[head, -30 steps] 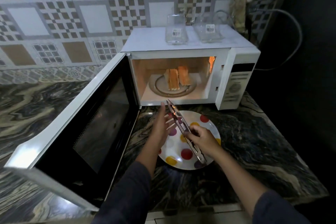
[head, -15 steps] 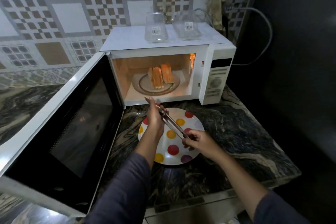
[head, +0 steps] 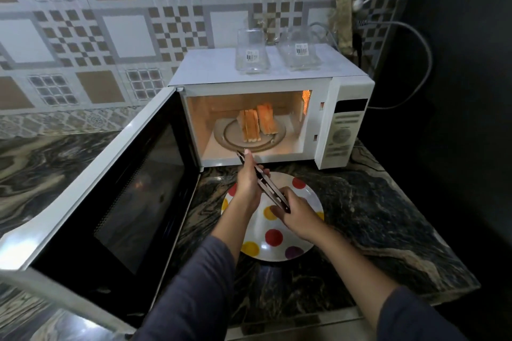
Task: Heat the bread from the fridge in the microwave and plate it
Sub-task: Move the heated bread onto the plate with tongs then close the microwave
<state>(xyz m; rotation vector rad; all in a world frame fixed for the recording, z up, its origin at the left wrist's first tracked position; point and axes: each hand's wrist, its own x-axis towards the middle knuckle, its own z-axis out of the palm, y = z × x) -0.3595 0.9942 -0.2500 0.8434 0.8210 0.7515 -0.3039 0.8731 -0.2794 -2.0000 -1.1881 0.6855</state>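
Steel tongs are gripped at frame centre, left hand near the tips, right hand at the hinge. Bread is seen inside the open microwave; moving it to the plate is judged outstanding.

Patterned grey-and-brown tiled wall backs a dark veined stone counter; right side lies in shadow.

Both your arms reach forward, close together. Your left hand is farther out, and its fingers curl round the tongs near the middle. Your right hand is just behind it and grips the back end.
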